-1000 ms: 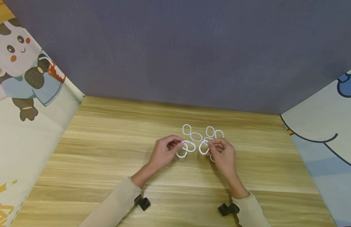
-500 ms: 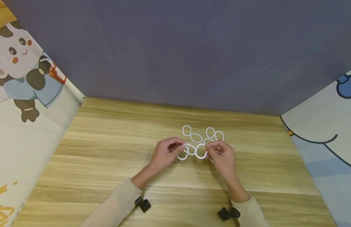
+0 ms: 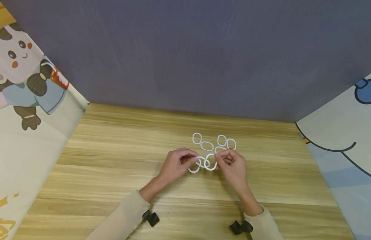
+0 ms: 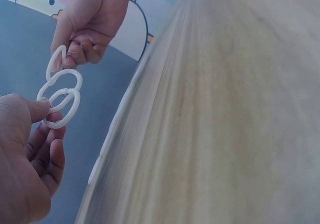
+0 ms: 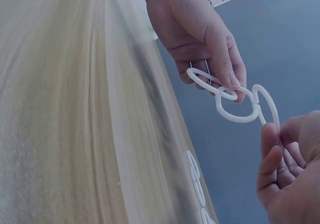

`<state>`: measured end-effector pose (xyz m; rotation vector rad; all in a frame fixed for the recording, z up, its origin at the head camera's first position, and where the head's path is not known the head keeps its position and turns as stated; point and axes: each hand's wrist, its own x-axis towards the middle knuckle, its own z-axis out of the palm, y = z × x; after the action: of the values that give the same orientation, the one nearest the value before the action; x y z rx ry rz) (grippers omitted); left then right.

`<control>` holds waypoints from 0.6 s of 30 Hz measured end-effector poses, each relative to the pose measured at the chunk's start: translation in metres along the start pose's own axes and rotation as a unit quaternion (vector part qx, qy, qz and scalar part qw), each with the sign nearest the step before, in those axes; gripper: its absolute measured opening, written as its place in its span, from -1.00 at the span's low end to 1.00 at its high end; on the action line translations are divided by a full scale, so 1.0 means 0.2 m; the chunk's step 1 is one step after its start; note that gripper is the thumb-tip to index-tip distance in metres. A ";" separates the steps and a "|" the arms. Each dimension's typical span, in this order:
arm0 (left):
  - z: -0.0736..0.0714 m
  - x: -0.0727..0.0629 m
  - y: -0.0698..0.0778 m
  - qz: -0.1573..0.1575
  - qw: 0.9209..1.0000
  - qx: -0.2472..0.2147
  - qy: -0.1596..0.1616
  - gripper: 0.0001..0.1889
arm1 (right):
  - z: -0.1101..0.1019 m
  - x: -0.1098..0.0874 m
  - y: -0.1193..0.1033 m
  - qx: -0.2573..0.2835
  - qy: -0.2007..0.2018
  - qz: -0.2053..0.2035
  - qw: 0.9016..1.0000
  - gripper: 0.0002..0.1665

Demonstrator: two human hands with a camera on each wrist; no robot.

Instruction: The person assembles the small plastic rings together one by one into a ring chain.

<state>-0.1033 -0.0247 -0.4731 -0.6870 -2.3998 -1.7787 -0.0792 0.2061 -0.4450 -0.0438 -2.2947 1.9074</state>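
My left hand [image 3: 177, 165] pinches a white plastic oval link [image 4: 80, 79] between thumb and fingertips. A second white link [image 3: 194, 172] hangs looped through that one, below the left fingertips. On the other side, my right hand [image 3: 235, 166] pinches a third white link [image 5: 274, 104] by its edge. In the head view this third link overlaps the left-held link. Both wrist views show the two meeting at the left-held link's side; whether one has passed fully through the other's gap, I cannot tell. The hands are raised above the tabletop.
Several loose white links lie on the wooden table [image 3: 128, 160] just beyond the hands, among them one at the left [image 3: 193, 138] and one at the right [image 3: 235, 144]. A dark grey panel [image 3: 185, 60] rises behind the table, with cartoon-printed panels at both sides.
My hands have come closer together and slightly nearer to me. The right-held link has moved left, from apart to overlapping the left-held link. The loose links stay in place.
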 end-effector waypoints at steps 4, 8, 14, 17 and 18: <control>0.00 0.00 0.00 0.003 1.000 0.007 -0.004 -0.93 | 0.01 0.00 0.01 -0.009 0.002 -0.016 1.000 -0.93; 0.01 -0.01 0.00 0.001 1.000 0.010 -0.006 -0.92 | 0.01 0.00 0.01 -0.014 0.006 -0.022 1.000 -0.92; 0.00 -0.01 0.00 0.004 1.000 0.021 -0.009 -0.92 | 0.02 -0.01 0.01 -0.028 0.011 -0.040 0.999 -0.90; 0.00 -0.01 0.00 0.009 1.000 0.027 -0.007 -0.92 | 0.03 -0.02 0.01 -0.038 0.011 -0.060 0.997 -0.90; 0.00 -0.01 0.00 0.010 1.000 0.027 -0.007 -0.91 | 0.03 -0.02 0.02 -0.039 0.012 -0.066 0.997 -0.90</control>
<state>-0.1011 -0.0247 -0.4730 -0.7167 -2.4312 -1.6993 -0.0765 0.2006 -0.4497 0.0726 -2.2939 1.7451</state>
